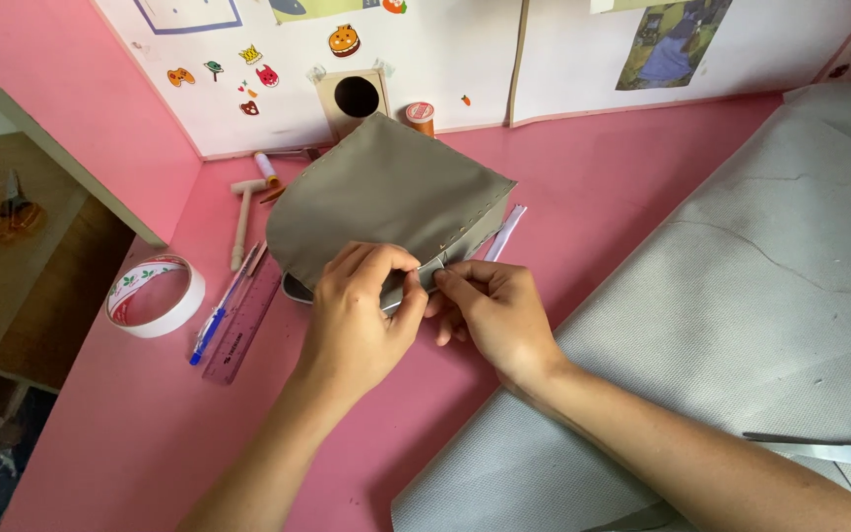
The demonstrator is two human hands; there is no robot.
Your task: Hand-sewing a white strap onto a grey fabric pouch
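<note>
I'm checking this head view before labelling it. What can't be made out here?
- Near edge of the grey-green piece: covered by the left hand and right hand.
- Dark object under that piece: mostly hidden by it.
- Metal tool on the grey fabric sheet: cut off by the right edge.

A pink tabletop (632, 167) carries everything. At its left lie 1 roll of white tape (156, 295), a blue pen (217, 317) and a pink ruler (245, 317) side by side, and a small wooden mallet (242, 219) farther back. An orange spool of thread (420, 115) stands by the back wall. A folded piece of grey leather (378, 200) rests mid-table, over a white strip (505, 232). A large grey fabric sheet (741, 296) covers the right side, with a metal blade (824, 451) on it.
</note>
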